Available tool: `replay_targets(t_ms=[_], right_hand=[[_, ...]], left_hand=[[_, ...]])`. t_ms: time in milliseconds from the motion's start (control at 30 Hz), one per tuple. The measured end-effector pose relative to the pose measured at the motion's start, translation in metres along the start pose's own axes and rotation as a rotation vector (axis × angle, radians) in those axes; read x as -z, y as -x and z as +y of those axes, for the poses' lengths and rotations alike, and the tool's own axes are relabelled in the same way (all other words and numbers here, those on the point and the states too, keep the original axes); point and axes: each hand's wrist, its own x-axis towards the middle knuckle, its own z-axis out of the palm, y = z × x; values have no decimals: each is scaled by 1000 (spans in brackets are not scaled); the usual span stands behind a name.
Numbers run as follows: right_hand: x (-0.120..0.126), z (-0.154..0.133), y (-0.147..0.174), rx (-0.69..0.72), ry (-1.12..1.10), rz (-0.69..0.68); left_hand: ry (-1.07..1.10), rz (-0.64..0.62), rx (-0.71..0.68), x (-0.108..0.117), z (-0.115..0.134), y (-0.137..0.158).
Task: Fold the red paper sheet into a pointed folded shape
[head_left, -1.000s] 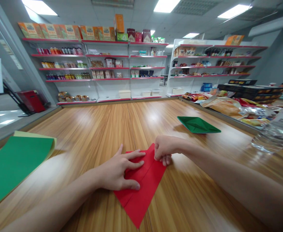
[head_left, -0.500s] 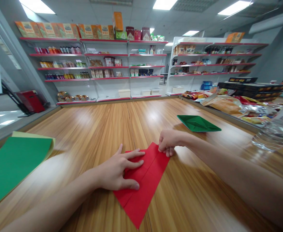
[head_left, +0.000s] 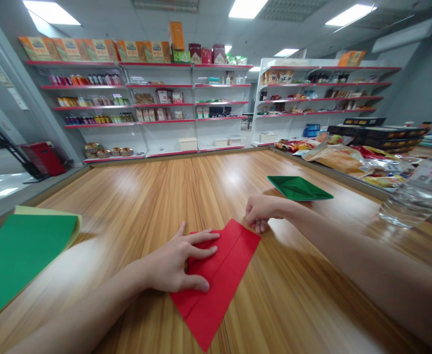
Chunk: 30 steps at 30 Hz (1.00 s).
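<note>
A folded sheet of red paper lies on the wooden table, with crease lines across it and a pointed corner toward me. My left hand rests flat on its left part, fingers spread and thumb apart, pressing on the paper. Just past the paper's upper right edge is my right hand, its fingers curled into a loose fist. Nothing shows in it, and it sits at the edge rather than on the sheet. Beyond my right wrist lies a folded green paper piece.
Green paper sheets with a yellowish one beneath lie at the left. A clear plastic bottle stands at the right, near snack packets and stacked dark boxes. Stocked shelves line the back.
My right hand has come off the red paper's upper right corner, uncovering it, and moved slightly up and away. My left hand stays on the paper. The view has shifted a little.
</note>
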Motion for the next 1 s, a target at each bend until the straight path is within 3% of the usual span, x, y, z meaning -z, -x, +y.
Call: replay_targets(t_ms=[100,267,367,733,1000], right_hand=[[-16,-16,15,16,12,-41],[-61,-48,35,66,-6,-271],[-73,-55,39,67,-22,-284],[-76,-65,42,-20,48,-228],[-64,-61,41,-44,102,-173]], left_hand=[[10,-11,-10,1,0,0],[-1,-36,-37,3,0,0],[-21,-42,-36,3,1,0],[-39,-34,-64,4,3,-1],[-39,-34,-61,4,4,0]])
